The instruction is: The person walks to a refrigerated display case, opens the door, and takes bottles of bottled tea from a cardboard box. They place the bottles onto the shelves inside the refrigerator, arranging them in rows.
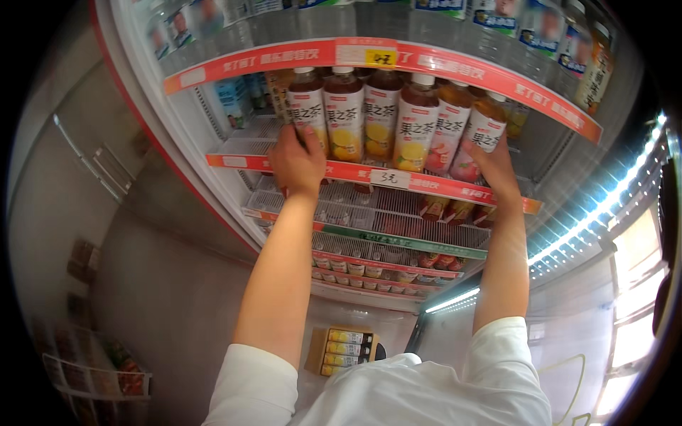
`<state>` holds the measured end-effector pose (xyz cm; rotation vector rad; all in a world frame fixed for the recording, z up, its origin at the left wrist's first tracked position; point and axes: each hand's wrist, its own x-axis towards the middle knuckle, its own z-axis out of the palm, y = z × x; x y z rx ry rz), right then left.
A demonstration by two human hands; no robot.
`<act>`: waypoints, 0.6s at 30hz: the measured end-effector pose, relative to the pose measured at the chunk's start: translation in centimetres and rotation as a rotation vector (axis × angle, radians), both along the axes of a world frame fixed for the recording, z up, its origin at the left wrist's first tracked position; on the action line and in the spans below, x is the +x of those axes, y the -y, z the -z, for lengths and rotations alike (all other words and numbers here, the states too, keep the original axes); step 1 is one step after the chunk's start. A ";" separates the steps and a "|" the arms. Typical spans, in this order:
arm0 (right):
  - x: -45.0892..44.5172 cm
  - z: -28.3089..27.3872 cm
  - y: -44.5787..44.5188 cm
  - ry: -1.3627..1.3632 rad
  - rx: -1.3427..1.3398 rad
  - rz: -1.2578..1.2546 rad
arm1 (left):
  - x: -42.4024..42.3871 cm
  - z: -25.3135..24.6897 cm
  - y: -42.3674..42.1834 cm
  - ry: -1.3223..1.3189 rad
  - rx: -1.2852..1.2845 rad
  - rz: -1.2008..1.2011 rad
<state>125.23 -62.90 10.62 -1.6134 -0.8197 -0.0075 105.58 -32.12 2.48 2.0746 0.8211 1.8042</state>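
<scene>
Both arms reach into a lit drinks cooler, to a shelf with a row of fruit tea bottles. My left hand (299, 160) wraps the lower part of the leftmost lemon tea bottle (308, 109); its fingertips are partly hidden. At the row's other end my right hand (495, 168) holds a peach tea bottle (486, 125), which leans to the right. Between them stand several lemon tea bottles (343, 120) and another peach tea bottle (447, 133). The red shelf strip (346, 171) runs in front of their bases.
Water bottles (495, 21) fill the shelf above, behind a red strip (287, 57). Lower shelves carry dark bottles (458, 210) and small cups (357, 269). An open carton (317, 351) of lemon tea bottles sits on the floor. The glass door (570, 314) with a light strip stands at right.
</scene>
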 end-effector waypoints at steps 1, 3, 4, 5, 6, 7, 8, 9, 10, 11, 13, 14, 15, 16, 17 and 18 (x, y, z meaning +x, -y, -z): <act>0.1 0.2 0.2 0.020 0.000 0.018 | 0.1 -0.2 0.3 -0.011 -0.012 -0.002; 0.4 0.3 0.4 -0.116 0.125 -0.042 | 0.0 -0.3 0.4 -0.008 -0.017 0.005; 0.5 0.4 0.3 -0.185 0.187 -0.066 | -0.1 -0.3 0.3 0.004 -0.009 0.013; 0.4 0.5 0.1 -0.179 0.181 -0.093 | -0.2 -0.3 0.2 0.017 -0.002 0.025; 0.3 0.4 0.3 -0.171 0.175 -0.110 | -0.1 -0.3 0.2 0.018 0.014 0.015; 0.1 0.3 0.6 -0.163 0.168 -0.124 | 0.0 -0.3 0.3 0.011 -0.014 0.017; -0.1 0.2 0.7 -0.146 0.134 -0.111 | 0.0 -0.2 0.4 0.005 -0.043 0.022; -0.3 0.1 0.8 -0.132 0.103 -0.091 | 0.2 -0.2 0.5 -0.005 -0.069 0.034; -0.5 -0.2 0.8 -0.116 0.071 -0.070 | 0.2 -0.1 0.4 0.018 -0.023 0.009; -0.6 -0.3 0.4 -0.088 0.077 -0.079 | 0.0 0.0 0.0 0.042 0.022 -0.014; -0.4 -0.1 0.1 -0.032 0.082 -0.069 | 0.4 0.1 0.1 0.064 0.057 -0.014; -0.3 0.0 0.1 0.004 0.076 0.002 | 0.4 0.1 0.2 0.061 0.047 -0.004; -0.2 0.0 0.1 0.046 0.073 0.073 | 0.6 -0.1 0.2 0.063 0.041 0.007; -0.3 0.0 -0.3 0.079 0.075 0.127 | 0.5 -0.2 0.0 0.068 0.056 0.000; -0.4 -0.4 -0.2 0.115 0.023 0.198 | 0.5 -0.2 -0.2 0.073 0.070 -0.007; -0.4 -0.4 0.0 0.147 -0.031 0.271 | 0.6 0.1 -0.2 0.075 0.083 -0.012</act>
